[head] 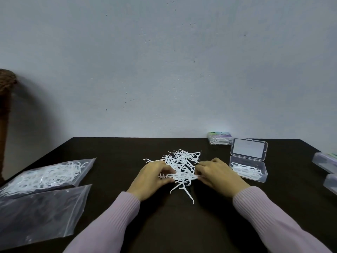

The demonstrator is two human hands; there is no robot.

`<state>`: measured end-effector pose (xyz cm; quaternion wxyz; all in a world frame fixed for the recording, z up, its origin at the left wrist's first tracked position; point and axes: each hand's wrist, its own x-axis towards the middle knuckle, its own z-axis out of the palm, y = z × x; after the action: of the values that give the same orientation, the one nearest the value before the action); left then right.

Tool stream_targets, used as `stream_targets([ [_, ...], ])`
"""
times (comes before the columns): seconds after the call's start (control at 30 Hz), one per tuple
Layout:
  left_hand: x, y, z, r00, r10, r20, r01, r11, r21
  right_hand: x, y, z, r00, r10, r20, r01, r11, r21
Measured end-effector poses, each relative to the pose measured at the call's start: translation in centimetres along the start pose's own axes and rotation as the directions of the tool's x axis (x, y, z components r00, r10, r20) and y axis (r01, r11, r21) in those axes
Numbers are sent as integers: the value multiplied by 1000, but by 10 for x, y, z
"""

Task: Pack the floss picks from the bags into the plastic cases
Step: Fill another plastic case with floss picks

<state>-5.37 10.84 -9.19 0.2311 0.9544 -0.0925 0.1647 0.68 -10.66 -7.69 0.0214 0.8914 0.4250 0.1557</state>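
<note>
A loose heap of white floss picks (182, 164) lies in the middle of the dark table (113, 148). My left hand (152, 177) and my right hand (218, 173) sit on either side of the heap's near edge, fingers curled, each pinching picks from a small bundle between them. An open clear plastic case (249, 161) stands just right of my right hand, lid up, with a few picks inside. On the left lie a sealed bag full of picks (45, 175) and a flat empty bag (36, 214).
A closed case with picks and a coloured label (219, 138) sits at the table's far edge by the wall. Two more closed cases (325, 160) (331, 182) lie at the right edge. A brown woven object (6, 106) stands at the far left.
</note>
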Motion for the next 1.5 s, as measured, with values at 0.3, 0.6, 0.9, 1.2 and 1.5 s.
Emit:
stream_targets([
  [0.3, -3, 5, -2, 996, 3, -92, -10, 997, -73, -5, 2, -2, 983, 45, -180, -38, 998, 42],
  [0.6, -2, 6, -5, 975, -96, -203, 34, 956, -290, -15, 18, -8, 945, 254, -208, -213, 957, 199],
  [0.9, 7, 17, -12, 953, -154, -261, 27, 900, -435, -35, 50, -11, 879, 407, -249, -296, 874, 386],
  [1.2, 43, 58, 6, 977, -113, -180, -16, 806, -592, -63, 92, -15, 787, 575, -225, -421, 766, 486],
  [1.5, 92, 111, 45, 994, -46, -103, -41, 706, -707, -72, 102, -15, 824, 564, -55, -504, 773, 385],
])
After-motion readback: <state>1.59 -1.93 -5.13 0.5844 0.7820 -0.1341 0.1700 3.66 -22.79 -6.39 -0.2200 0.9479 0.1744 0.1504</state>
